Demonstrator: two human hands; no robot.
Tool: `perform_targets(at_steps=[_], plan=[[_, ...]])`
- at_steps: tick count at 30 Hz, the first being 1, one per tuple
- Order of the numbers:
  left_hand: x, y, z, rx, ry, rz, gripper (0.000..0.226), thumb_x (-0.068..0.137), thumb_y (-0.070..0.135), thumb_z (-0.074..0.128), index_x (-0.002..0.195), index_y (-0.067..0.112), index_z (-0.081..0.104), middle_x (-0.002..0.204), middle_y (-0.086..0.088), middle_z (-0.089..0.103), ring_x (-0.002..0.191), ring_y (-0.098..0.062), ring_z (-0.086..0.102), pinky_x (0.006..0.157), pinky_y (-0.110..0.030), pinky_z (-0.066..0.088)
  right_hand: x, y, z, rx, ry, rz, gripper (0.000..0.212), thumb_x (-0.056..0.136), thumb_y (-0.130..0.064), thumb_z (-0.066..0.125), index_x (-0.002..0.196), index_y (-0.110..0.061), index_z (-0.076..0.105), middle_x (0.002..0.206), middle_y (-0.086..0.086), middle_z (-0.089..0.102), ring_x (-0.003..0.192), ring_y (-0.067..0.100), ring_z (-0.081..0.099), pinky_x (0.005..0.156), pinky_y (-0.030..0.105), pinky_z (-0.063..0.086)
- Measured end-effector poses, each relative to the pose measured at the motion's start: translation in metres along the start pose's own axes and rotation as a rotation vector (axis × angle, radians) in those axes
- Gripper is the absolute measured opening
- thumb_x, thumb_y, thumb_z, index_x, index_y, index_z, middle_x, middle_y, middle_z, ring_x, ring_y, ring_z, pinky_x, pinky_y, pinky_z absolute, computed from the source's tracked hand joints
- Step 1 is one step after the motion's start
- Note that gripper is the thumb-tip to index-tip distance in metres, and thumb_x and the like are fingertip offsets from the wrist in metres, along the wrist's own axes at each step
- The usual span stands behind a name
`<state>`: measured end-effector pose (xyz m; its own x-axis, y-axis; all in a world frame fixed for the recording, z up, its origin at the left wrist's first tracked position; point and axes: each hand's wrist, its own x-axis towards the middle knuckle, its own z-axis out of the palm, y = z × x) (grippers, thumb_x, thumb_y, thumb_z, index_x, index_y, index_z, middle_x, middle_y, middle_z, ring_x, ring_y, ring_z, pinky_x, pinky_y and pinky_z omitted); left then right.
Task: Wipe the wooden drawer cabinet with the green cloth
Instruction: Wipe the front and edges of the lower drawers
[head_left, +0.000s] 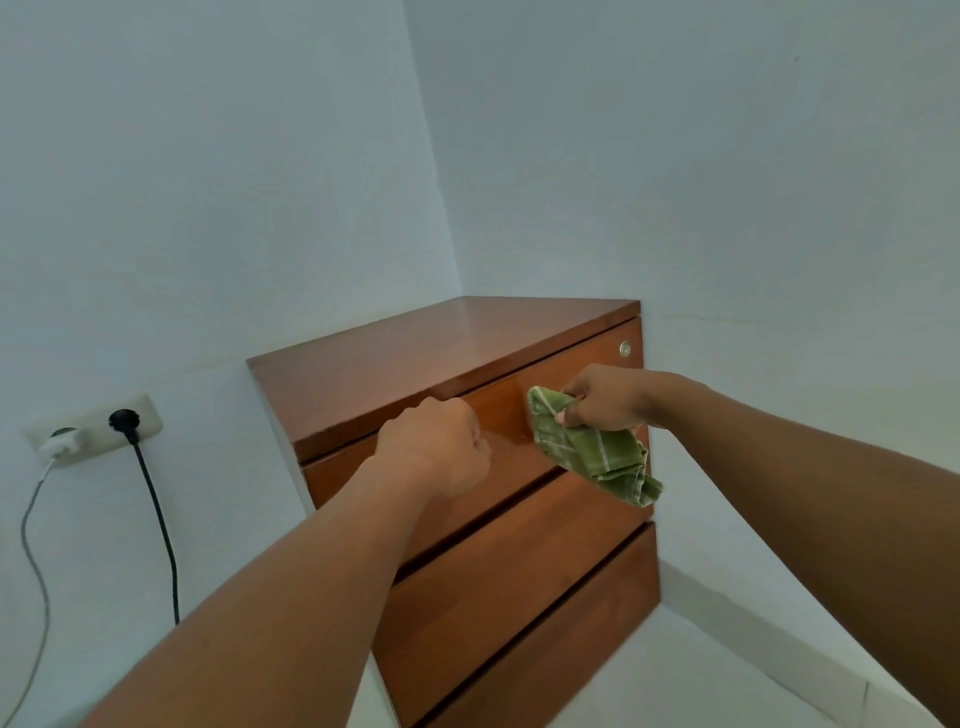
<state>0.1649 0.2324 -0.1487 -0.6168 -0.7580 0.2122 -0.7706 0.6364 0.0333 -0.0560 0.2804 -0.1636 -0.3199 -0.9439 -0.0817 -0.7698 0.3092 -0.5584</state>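
Here the right hand clamps a bunched green cloth against the top drawer of the cabinet, toward its right side, and the cloth's loose end hangs down. The left hand is curled into a fist, nothing visible in it, just before the same drawer. Far left, a wall socket carries a black plug.

Cabinet boxed into a corner
Two walls close off the wooden drawer cabinet behind; cables hang to its left; top and front stand open.
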Motion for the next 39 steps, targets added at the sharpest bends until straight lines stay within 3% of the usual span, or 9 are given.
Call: perform_targets(at_steps=[4,7,9,11,14,18,27,32,39], plan=[[0.006,0.002,-0.003,0.048,-0.073,0.0,0.028,0.098,0.042,0.051,0.114,0.022,0.063,0.107,-0.003,0.064,0.095,-0.027,0.064,0.088,-0.045,0.056,0.004,0.003,0.001,0.022,-0.053,0.054,0.021,0.099,-0.028,0.059,0.116,-0.019,0.067,0.106,0.01,0.073,0.095,0.032,0.074,0.086,0.049,0.062],[0.011,0.004,-0.022,0.044,-0.379,-0.024,0.04,0.098,0.039,0.057,0.134,0.021,0.058,0.131,-0.006,0.061,0.113,-0.029,0.061,0.1,-0.045,0.051,-0.003,-0.008,-0.016,0.046,-0.173,0.142,0.024,0.1,-0.022,0.06,0.121,-0.012,0.064,0.108,0.013,0.071,0.098,0.035,0.072,0.087,0.052,0.061],[0.017,0.005,-0.052,0.038,-0.634,-0.047,0.053,0.097,0.043,0.06,0.144,0.02,0.052,0.141,-0.005,0.056,0.114,-0.026,0.062,0.096,-0.038,0.051,-0.009,-0.023,-0.041,0.018,-0.251,0.199,0.028,0.1,-0.022,0.06,0.125,-0.009,0.063,0.115,0.015,0.07,0.104,0.037,0.07,0.091,0.054,0.059],[0.032,0.003,-0.094,0.033,-0.743,-0.075,0.062,0.095,0.05,0.061,0.146,0.018,0.049,0.14,-0.005,0.058,0.109,-0.023,0.064,0.091,-0.038,0.052,-0.015,-0.045,-0.076,-0.014,-0.305,0.229,0.033,0.1,-0.024,0.06,0.131,-0.013,0.062,0.121,0.015,0.069,0.109,0.038,0.069,0.092,0.055,0.059],[0.055,0.0,-0.172,0.027,-0.688,-0.043,0.059,0.093,0.053,0.057,0.143,0.022,0.053,0.143,-0.003,0.057,0.123,-0.026,0.058,0.106,-0.047,0.046,-0.029,-0.088,-0.14,-0.082,-0.354,0.23,0.037,0.099,-0.029,0.061,0.134,-0.017,0.061,0.124,0.015,0.068,0.109,0.039,0.068,0.09,0.054,0.06],[0.081,0.011,-0.289,-0.084,-0.634,-0.045,0.045,0.095,0.049,0.056,0.131,0.023,0.064,0.132,0.001,0.063,0.117,-0.022,0.061,0.103,-0.041,0.049,-0.048,-0.152,-0.233,-0.113,-0.381,0.199,0.032,0.1,-0.03,0.059,0.13,-0.02,0.062,0.122,0.011,0.068,0.108,0.036,0.069,0.089,0.052,0.061],[0.12,0.052,-0.507,-0.175,-0.647,-0.08,0.048,0.099,0.048,0.055,0.139,0.021,0.059,0.144,0.002,0.054,0.13,-0.022,0.053,0.109,-0.036,0.04,-0.085,-0.269,-0.446,-0.122,-0.395,0.111,0.034,0.1,-0.031,0.057,0.134,-0.022,0.06,0.124,0.008,0.067,0.108,0.032,0.069,0.09,0.046,0.061],[0.145,0.072,-0.574,-0.184,-0.581,-0.07,0.049,0.103,0.045,0.047,0.144,0.019,0.053,0.151,-0.002,0.049,0.136,-0.024,0.048,0.112,-0.039,0.038,-0.085,-0.288,-0.527,-0.139,-0.338,0.069,0.032,0.1,-0.033,0.057,0.131,-0.023,0.06,0.112,0.003,0.066,0.099,0.029,0.069,0.087,0.043,0.062],[0.164,0.09,-0.598,-0.202,-0.587,-0.08,0.048,0.105,0.043,0.046,0.144,0.016,0.053,0.149,-0.005,0.049,0.135,-0.025,0.049,0.111,-0.036,0.039,-0.065,-0.288,-0.558,-0.161,-0.356,0.059,0.036,0.1,-0.032,0.058,0.134,-0.021,0.059,0.122,0.007,0.067,0.107,0.032,0.069,0.09,0.046,0.061]])
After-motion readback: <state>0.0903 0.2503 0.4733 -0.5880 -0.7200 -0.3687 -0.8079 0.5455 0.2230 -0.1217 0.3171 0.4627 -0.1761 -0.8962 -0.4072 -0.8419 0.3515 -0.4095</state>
